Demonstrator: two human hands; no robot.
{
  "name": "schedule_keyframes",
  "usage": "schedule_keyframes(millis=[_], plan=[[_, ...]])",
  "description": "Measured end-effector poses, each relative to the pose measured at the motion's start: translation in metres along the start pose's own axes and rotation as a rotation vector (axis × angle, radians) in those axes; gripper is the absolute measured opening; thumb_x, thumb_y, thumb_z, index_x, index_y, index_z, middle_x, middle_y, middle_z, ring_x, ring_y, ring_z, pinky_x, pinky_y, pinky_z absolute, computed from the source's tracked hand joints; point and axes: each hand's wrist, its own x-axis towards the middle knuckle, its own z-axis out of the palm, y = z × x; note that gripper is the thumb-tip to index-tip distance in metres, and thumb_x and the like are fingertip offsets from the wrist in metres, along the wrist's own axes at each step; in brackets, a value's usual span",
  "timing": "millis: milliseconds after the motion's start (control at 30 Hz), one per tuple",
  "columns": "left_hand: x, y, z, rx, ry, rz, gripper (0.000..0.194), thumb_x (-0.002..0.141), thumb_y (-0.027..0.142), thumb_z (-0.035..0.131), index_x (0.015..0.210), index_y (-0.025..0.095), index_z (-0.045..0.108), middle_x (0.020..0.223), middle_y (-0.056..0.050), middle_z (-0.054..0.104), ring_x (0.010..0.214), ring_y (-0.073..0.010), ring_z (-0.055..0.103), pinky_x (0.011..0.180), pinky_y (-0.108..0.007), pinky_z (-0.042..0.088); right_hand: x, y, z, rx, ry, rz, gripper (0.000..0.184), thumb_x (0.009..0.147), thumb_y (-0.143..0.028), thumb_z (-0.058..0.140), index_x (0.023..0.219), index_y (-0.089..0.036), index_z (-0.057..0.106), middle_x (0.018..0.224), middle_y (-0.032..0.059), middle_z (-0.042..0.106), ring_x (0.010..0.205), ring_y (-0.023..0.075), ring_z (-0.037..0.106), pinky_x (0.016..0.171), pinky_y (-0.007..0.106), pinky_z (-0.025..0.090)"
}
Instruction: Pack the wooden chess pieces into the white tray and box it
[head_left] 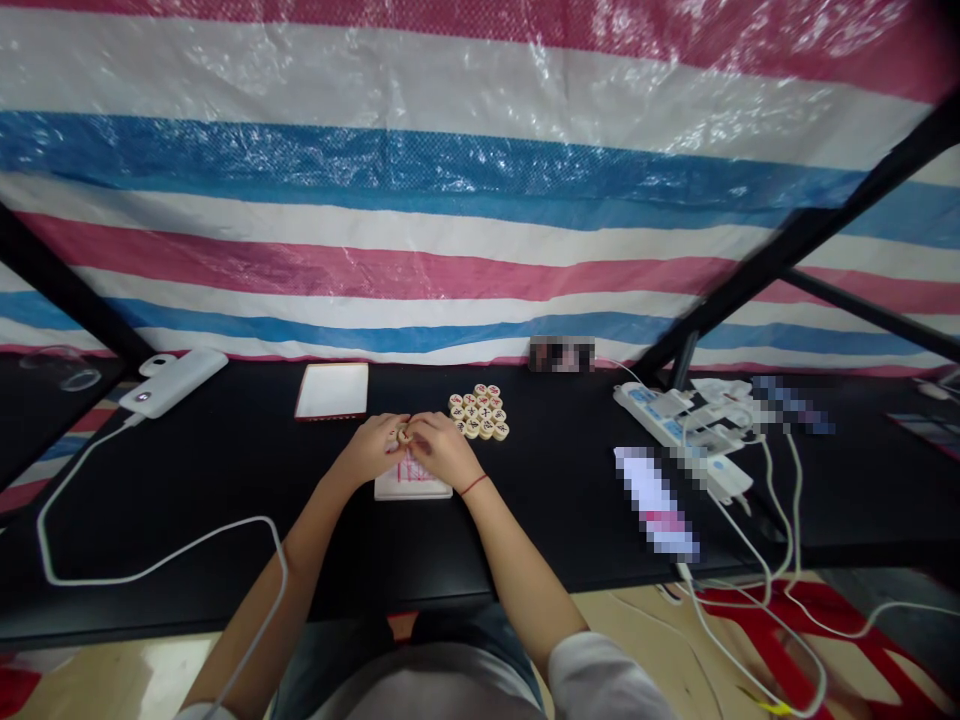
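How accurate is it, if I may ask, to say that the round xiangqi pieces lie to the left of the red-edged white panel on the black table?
Not quite: the head view shows the round xiangqi pieces lying to the right of the red-edged white panel, not the left. Both are on the black table, as you say.

Bright, even light is washing over the scene, and glare is glinting off the plastic tarp [675,40] at upper right. The black tabletop [225,470] is showing only faint shadows near the right hand [444,450], while the wide lens is bowing the frame's edges and smearing the black strut [795,235] at right.
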Motion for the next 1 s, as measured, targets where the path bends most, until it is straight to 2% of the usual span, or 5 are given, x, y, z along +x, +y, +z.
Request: schedule_keyframes(millis=[200, 333, 433, 600, 1000], plan=[[0.002, 0.004, 0.001, 0.053, -0.028, -0.034, 0.042, 0.079, 0.026, 0.057, 0.121, 0.023, 0.059, 0.115, -0.007, 0.065, 0.104, -0.0233, 0.059, 0.095, -0.036, 0.044, 0.002, 0.004, -0.008, 0.006, 0.062, 0.048, 0.017, 0.08, -0.011, 0.057, 0.09, -0.021, 0.067, 0.101, 0.0063, 0.064, 0.092, 0.0197, 0.057, 0.086, 0.034, 0.045], [0.004, 0.006, 0.005, 0.113, -0.022, -0.085, 0.037, 0.081, 0.029, 0.058, 0.118, 0.026, 0.061, 0.114, -0.004, 0.065, 0.102, -0.023, 0.057, 0.094, -0.036, 0.043, 0.021, 0.026, -0.042, -0.099, 0.197, 0.293, 0.023, 0.089, -0.019, 0.047, 0.103, -0.019, 0.064, 0.107, 0.0085, 0.062, 0.1, 0.0192, 0.059, 0.091, 0.031, 0.045], [0.004, 0.007, 0.006, 0.117, -0.015, -0.102, 0.035, 0.082, 0.025, 0.055, 0.115, 0.027, 0.063, 0.111, -0.003, 0.066, 0.101, -0.022, 0.057, 0.093, -0.035, 0.043, 0.043, 0.049, -0.069, -0.331, 0.05, 0.584, 0.027, 0.09, -0.028, 0.048, 0.112, -0.021, 0.063, 0.115, 0.0097, 0.062, 0.099, 0.0218, 0.061, 0.086, 0.031, 0.046], [0.003, 0.005, 0.005, 0.093, -0.015, -0.071, 0.033, 0.084, 0.026, 0.052, 0.114, 0.027, 0.064, 0.109, -0.004, 0.067, 0.098, -0.0214, 0.057, 0.091, -0.034, 0.043, 0.071, 0.072, -0.088, -0.512, -0.326, 0.727, 0.03, 0.086, -0.03, 0.054, 0.111, -0.019, 0.065, 0.113, 0.0131, 0.065, 0.103, 0.0259, 0.063, 0.084, 0.032, 0.047], [-0.003, 0.008, 0.003, 0.104, -0.038, -0.148, 0.034, 0.084, 0.027, 0.052, 0.116, 0.028, 0.063, 0.114, -0.003, 0.066, 0.103, -0.0228, 0.056, 0.092, -0.037, 0.04, 0.081, 0.089, -0.086, -0.48, -0.475, 0.77, 0.031, 0.072, -0.027, 0.071, 0.101, -0.015, 0.071, 0.11, 0.0161, 0.068, 0.102, 0.0269, 0.065, 0.084, 0.034, 0.049]])
